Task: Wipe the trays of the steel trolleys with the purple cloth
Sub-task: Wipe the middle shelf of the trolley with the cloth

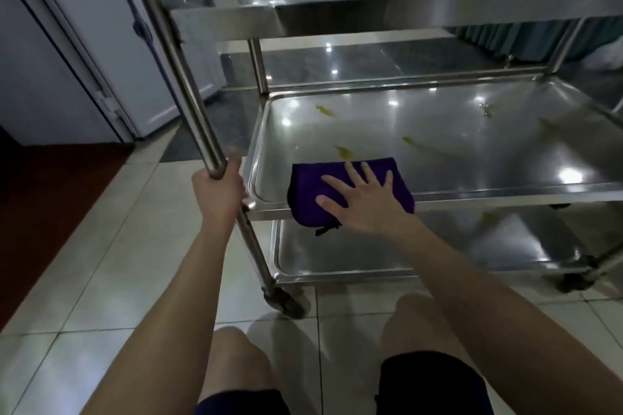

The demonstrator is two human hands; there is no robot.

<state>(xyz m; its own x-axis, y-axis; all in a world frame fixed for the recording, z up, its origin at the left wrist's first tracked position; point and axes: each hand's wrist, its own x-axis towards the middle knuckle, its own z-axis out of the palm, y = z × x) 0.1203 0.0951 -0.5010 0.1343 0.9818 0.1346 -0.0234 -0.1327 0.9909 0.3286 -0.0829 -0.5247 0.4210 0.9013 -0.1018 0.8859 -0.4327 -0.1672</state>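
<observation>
Bare knees (236, 354) sat just short of the middle tray (261, 131). Left hand (219, 193) was curled round the upright post (188, 84) at that tray's near-left corner. Right hand (365, 200) lay flat, fingers spread, on the purple cloth (308, 190) (cloth overhanging the tray's front rim). Yellow smears (344, 152) lay on the tray beyond it. Lower tray (337, 259) sat beneath, top tray (371, 9) above.

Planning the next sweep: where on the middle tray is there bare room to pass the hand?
The middle tray is bare steel from the purple cloth to its right and rear rims, with only yellow smears. Crowded: the front-left corner, where the right hand presses the cloth and the left hand grips the post.
</observation>
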